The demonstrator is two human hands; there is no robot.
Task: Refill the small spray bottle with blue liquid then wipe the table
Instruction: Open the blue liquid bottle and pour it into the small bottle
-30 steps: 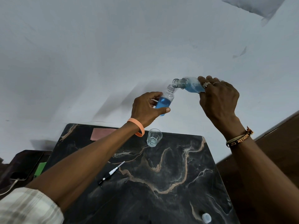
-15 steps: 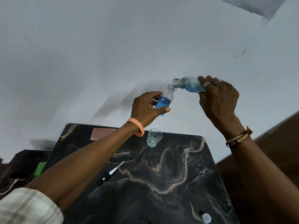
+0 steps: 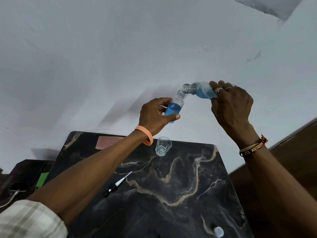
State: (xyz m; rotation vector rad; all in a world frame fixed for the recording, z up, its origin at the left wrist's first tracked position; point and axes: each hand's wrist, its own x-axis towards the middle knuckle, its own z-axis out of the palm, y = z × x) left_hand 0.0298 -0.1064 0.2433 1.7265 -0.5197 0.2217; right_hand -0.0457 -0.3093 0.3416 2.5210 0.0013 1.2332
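Observation:
My left hand (image 3: 154,115) grips the small clear spray bottle (image 3: 175,107), uncapped, held nearly upright and more than half full of blue liquid. My right hand (image 3: 229,103) grips a larger clear bottle (image 3: 200,91), tipped on its side with its open mouth just over the small bottle's neck. Blue liquid lies along the larger bottle's lower side. Both bottles are held in the air beyond the far edge of the black marble table (image 3: 171,194). The spray head with its dip tube (image 3: 117,183) lies on the table. A pink cloth (image 3: 106,143) lies at the far left corner.
A small glass (image 3: 163,146) with clear liquid stands near the table's far edge, below my left hand. A white cap (image 3: 218,231) lies at the near right. A phone with a cable (image 3: 25,177) rests on a dark surface to the left. A wall stands behind.
Both hands and bottles hold almost the same pose. The blue level in the small bottle looks slightly higher.

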